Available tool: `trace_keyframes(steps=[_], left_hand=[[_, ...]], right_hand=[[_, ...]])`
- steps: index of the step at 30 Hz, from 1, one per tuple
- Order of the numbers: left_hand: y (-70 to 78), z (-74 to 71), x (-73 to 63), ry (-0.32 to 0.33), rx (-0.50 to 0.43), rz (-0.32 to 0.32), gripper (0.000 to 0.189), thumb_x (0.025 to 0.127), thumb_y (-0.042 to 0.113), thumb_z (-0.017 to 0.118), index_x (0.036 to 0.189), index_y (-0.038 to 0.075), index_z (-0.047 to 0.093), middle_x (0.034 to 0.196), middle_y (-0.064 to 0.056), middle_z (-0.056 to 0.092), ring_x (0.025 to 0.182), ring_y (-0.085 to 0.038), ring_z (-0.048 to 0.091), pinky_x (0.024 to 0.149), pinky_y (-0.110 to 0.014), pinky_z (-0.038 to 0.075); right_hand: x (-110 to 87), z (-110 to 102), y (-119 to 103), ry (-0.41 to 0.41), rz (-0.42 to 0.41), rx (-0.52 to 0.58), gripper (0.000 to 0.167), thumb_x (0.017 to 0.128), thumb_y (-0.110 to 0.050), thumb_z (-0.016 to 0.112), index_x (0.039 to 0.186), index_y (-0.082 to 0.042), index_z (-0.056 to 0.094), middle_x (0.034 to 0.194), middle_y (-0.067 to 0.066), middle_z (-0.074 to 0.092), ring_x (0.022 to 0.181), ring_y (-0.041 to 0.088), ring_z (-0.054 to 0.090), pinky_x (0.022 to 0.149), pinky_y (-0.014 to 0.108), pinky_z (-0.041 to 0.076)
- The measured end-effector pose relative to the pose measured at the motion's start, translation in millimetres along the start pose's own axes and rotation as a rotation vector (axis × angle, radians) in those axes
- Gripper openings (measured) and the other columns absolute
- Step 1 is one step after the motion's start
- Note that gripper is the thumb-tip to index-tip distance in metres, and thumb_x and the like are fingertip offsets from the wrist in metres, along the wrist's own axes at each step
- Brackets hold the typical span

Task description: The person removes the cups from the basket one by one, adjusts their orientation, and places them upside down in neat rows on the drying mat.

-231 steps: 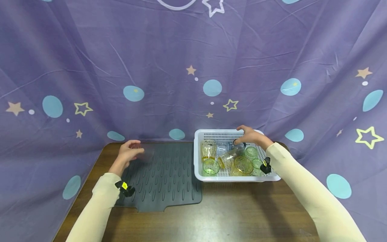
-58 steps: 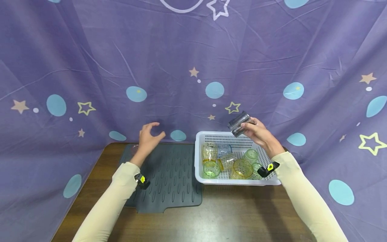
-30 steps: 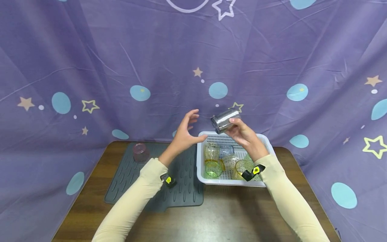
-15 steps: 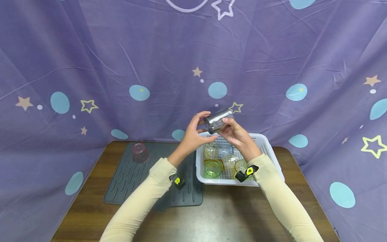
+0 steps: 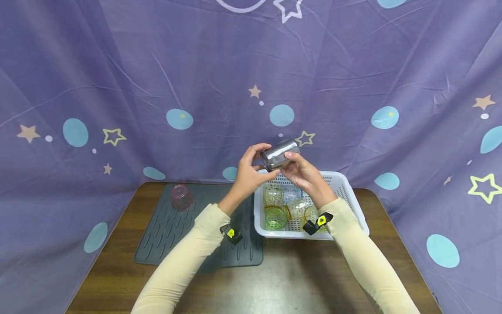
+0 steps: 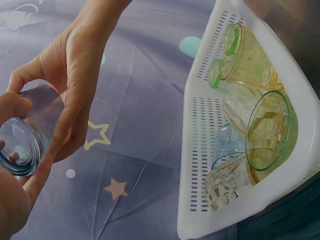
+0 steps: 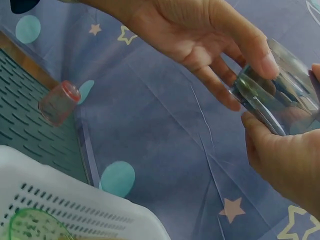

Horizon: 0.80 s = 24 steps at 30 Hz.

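Note:
A dark grey drinking glass (image 5: 280, 155) is held tilted above the basket, its thick base toward the left. My right hand (image 5: 303, 176) grips its side with thumb and fingers. At the base end, the thumb and fingers of my left hand (image 5: 251, 174) curl round the glass. In the left wrist view the clear round base of the glass (image 6: 20, 145) shows between both hands. A pinkish glass (image 5: 182, 198) stands on the dark ribbed drying mat (image 5: 168, 231), to the left of my left arm.
A white perforated basket (image 5: 313, 236) stands right of the mat, holding several glasses, among them a green glass (image 5: 276, 218), a blue glass (image 6: 229, 145) and yellow-tinted ones. A brown wooden table (image 5: 274, 279) lies in front; a purple patterned cloth (image 5: 219, 65) hangs behind.
My right hand lifted the grey glass out of the basket and brought it left. My left hand left the pink glass on the mat, moved right and took hold of the grey glass's base.

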<state>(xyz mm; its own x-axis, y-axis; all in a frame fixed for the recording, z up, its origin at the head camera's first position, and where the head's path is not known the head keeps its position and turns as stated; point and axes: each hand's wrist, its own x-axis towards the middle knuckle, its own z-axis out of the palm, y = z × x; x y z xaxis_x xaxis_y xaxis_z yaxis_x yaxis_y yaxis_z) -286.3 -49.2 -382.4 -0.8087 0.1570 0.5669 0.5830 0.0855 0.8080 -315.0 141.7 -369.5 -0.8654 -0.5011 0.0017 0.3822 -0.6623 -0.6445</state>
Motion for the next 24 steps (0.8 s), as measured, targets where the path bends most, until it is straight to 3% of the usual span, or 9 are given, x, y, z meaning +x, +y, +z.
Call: trace_keyframes(steps=[2, 6, 11, 15, 21, 24], left_hand=[[0.2, -1.6, 0.5, 0.012, -0.004, 0.012, 0.067, 0.077, 0.001, 0.085, 0.137, 0.008, 0.057, 0.132, -0.011, 0.053, 0.114, -0.026, 0.059, 0.086, -0.036, 0.062], [8.2, -5.8, 2.3, 0.022, -0.002, 0.017, 0.065, 0.075, -0.006, 0.083, 0.135, 0.004, 0.059, 0.126, -0.019, 0.053, 0.11, -0.028, 0.056, 0.087, -0.047, 0.061], [7.3, -11.5, 4.8, 0.027, 0.006, 0.026, 0.067, 0.074, -0.005, 0.084, 0.135, 0.003, 0.059, 0.125, -0.019, 0.053, 0.107, -0.027, 0.054, 0.083, -0.05, 0.061], [8.4, -18.3, 6.0, 0.041, 0.04, 0.038, 0.066, 0.074, -0.002, 0.086, 0.134, 0.005, 0.061, 0.124, -0.016, 0.054, 0.103, -0.022, 0.052, 0.079, -0.047, 0.062], [10.4, -32.5, 8.7, 0.07, 0.067, 0.028, 0.064, 0.073, 0.0, 0.086, 0.132, 0.007, 0.062, 0.12, -0.014, 0.054, 0.096, -0.02, 0.049, 0.075, -0.048, 0.062], [10.9, -40.4, 10.0, 0.081, 0.086, 0.016, 0.063, 0.073, 0.0, 0.086, 0.131, 0.006, 0.062, 0.123, -0.013, 0.055, 0.098, -0.022, 0.049, 0.072, -0.045, 0.062]], right_hand=[[1.0, -1, 0, -0.041, 0.018, -0.06, 0.07, 0.074, -0.004, 0.087, 0.13, -0.01, 0.046, 0.12, 0.009, 0.063, 0.108, 0.019, 0.065, 0.099, 0.033, 0.055], [1.4, -5, -2, -0.108, 0.058, -0.254, 0.062, 0.076, -0.023, 0.09, 0.127, -0.013, 0.056, 0.115, 0.004, 0.071, 0.107, 0.018, 0.066, 0.104, 0.038, 0.049], [-0.7, -8, -8, -0.145, 0.095, -0.384, 0.061, 0.081, -0.034, 0.086, 0.131, -0.018, 0.056, 0.118, 0.001, 0.071, 0.114, 0.02, 0.064, 0.121, 0.052, 0.032], [-1.5, -9, -11, -0.126, 0.107, -0.431, 0.07, 0.083, -0.035, 0.084, 0.14, -0.021, 0.045, 0.124, 0.001, 0.068, 0.125, 0.026, 0.059, 0.125, 0.059, 0.018], [-3.4, -12, -14, -0.025, 0.138, -0.511, 0.098, 0.086, -0.031, 0.08, 0.16, -0.014, 0.016, 0.133, 0.009, 0.053, 0.146, 0.046, 0.03, 0.125, 0.059, 0.018], [-3.1, -15, -15, 0.002, 0.151, -0.586, 0.094, 0.093, -0.025, 0.071, 0.162, -0.011, 0.009, 0.141, 0.015, 0.043, 0.143, 0.044, 0.037, 0.125, 0.06, 0.018]])
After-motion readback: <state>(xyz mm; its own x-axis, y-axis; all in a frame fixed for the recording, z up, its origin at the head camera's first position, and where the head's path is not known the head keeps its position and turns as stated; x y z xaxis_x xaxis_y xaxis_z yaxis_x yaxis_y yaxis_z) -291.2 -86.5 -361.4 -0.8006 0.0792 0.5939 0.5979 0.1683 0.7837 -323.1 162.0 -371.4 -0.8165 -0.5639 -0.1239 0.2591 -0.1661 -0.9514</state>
